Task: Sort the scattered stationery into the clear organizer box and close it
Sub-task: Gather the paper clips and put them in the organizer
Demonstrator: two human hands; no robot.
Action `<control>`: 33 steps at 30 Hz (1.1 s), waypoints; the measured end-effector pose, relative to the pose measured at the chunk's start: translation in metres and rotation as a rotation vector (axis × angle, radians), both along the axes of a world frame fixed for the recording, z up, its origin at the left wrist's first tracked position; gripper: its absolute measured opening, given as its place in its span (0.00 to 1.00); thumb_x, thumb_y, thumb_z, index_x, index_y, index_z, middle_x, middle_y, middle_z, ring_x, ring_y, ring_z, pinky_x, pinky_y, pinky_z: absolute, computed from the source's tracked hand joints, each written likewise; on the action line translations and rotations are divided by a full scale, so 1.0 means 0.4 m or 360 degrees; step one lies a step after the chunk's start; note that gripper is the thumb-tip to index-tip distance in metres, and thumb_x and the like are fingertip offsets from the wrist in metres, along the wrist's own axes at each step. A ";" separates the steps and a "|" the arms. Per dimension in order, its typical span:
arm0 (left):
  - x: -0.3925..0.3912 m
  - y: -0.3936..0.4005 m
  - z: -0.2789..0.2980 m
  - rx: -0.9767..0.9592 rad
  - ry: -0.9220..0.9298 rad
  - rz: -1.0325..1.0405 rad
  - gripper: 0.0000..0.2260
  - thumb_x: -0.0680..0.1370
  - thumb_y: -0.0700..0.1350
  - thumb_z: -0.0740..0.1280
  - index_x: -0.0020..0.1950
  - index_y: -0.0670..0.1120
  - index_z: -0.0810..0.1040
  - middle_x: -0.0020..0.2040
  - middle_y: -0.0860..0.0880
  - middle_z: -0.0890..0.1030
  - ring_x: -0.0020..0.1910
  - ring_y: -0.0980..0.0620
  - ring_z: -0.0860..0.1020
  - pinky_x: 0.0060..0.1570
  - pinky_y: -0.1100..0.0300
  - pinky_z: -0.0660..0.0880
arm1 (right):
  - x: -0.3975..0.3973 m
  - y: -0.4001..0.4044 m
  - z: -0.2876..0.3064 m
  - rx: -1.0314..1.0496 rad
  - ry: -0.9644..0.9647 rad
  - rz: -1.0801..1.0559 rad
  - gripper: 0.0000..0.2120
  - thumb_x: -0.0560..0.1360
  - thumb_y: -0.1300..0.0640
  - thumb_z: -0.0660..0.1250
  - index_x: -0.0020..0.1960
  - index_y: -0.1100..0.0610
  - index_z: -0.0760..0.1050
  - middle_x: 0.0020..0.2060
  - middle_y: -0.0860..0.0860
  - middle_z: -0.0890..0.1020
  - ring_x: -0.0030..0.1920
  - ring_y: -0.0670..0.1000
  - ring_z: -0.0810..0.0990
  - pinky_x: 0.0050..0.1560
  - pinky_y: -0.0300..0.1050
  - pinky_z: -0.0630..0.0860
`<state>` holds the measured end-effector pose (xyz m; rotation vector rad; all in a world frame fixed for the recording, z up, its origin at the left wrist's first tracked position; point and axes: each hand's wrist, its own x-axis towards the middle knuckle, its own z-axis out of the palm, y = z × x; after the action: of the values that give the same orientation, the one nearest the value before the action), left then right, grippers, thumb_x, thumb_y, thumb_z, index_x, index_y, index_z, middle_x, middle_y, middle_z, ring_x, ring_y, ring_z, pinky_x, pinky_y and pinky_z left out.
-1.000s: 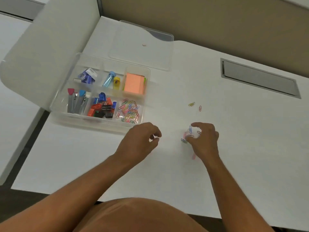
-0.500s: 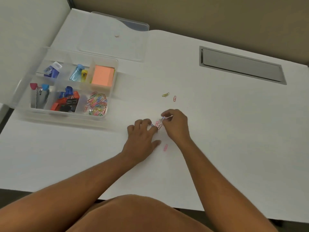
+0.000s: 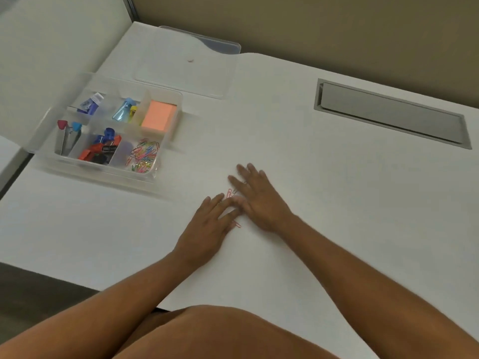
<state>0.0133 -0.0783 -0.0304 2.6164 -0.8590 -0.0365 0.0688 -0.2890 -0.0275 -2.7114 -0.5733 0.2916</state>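
Both forearms reach forward from the lower edge of the view and converge, bare to the elbow, over the white tabletop (image 3: 311, 203). The left hand (image 3: 207, 229) lies palm down on that tabletop, fingers straight and slightly spread, pointing up and to the right. The right hand (image 3: 259, 198) also lies flat and palm down, fingers straight and fanned toward the upper left. The left fingertips meet the thumb side of the right hand, so the two hands touch and form a shallow wedge. Neither hand has a curled grip. A bare knee shows beneath the arms.
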 end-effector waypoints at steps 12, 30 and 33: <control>0.035 -0.040 0.055 0.0245 0.0164 0.0092 0.07 0.72 0.37 0.77 0.48 0.46 0.85 0.48 0.47 0.84 0.50 0.44 0.80 0.40 0.48 0.82 | -0.145 0.057 0.104 -0.0208 -0.0177 -0.0229 0.08 0.68 0.71 0.74 0.44 0.61 0.81 0.49 0.57 0.82 0.48 0.57 0.79 0.30 0.44 0.64; 0.131 0.002 0.200 -0.1343 0.1280 0.1112 0.06 0.68 0.36 0.76 0.41 0.45 0.87 0.42 0.47 0.88 0.45 0.51 0.86 0.49 0.61 0.81 | -0.099 0.062 0.150 0.1516 0.0579 -0.1741 0.06 0.69 0.66 0.75 0.45 0.59 0.87 0.43 0.48 0.88 0.44 0.45 0.87 0.46 0.34 0.80; 0.141 0.045 0.234 -0.1921 0.1730 0.1142 0.08 0.74 0.28 0.71 0.42 0.39 0.85 0.46 0.41 0.86 0.47 0.44 0.85 0.53 0.56 0.83 | -0.099 0.083 0.163 0.2362 0.1031 -0.1897 0.06 0.73 0.72 0.72 0.49 0.67 0.83 0.44 0.54 0.86 0.44 0.51 0.85 0.51 0.39 0.82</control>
<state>0.0699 -0.0605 0.0631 1.2542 0.3997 -0.4986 0.0294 -0.2559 0.0377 -1.0228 0.7613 0.2173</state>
